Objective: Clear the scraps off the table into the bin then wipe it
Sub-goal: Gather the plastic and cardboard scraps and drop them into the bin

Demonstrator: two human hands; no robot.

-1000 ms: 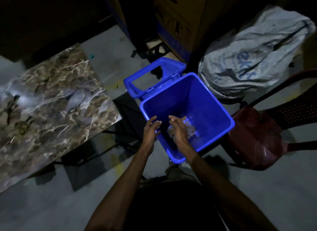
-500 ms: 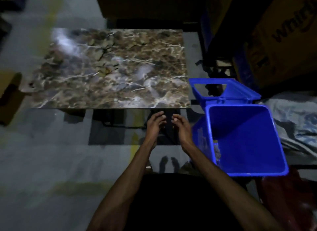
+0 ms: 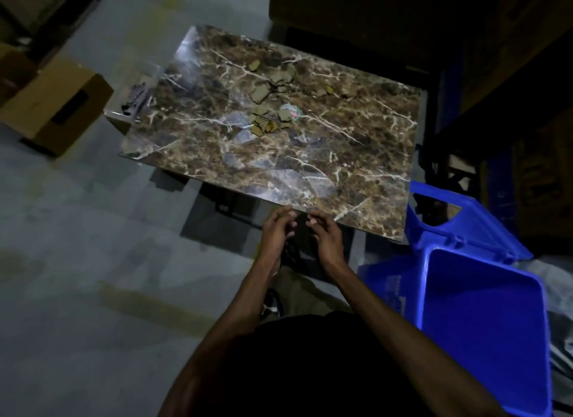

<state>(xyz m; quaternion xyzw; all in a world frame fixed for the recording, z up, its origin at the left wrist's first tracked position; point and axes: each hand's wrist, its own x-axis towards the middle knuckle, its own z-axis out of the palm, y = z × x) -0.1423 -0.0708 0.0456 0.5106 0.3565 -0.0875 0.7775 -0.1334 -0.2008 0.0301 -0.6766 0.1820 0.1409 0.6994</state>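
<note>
Dim storage space with a grey concrete floor (image 3: 77,261) sets the scene, viewed from above by the head camera. Left hand (image 3: 276,230) and right hand (image 3: 325,235) hang side by side just short of the near edge of the marble-patterned table (image 3: 356,156), palms turned toward each other, fingers loosely curled, holding nothing and not touching one another. Farther out, toward the far middle of the tabletop, lies a loose cluster of cardboard scraps (image 3: 263,91) together with a crumpled pale wrapper (image 3: 290,112); none is in reach of the fingers as they stand. Near right, on the floor beside the table's near right corner, stands the open blue bin (image 3: 483,323), its lid (image 3: 459,227) flipped back toward the table. At far left sits a cardboard box (image 3: 59,106). By judgement, the clearing step is in hand and unfinished; wiping has not begun, and no cloth is visible. The next move calls for a reach across the tabletop to gather the scattered pieces in both hands, then a carry rightward to the bin.
</note>
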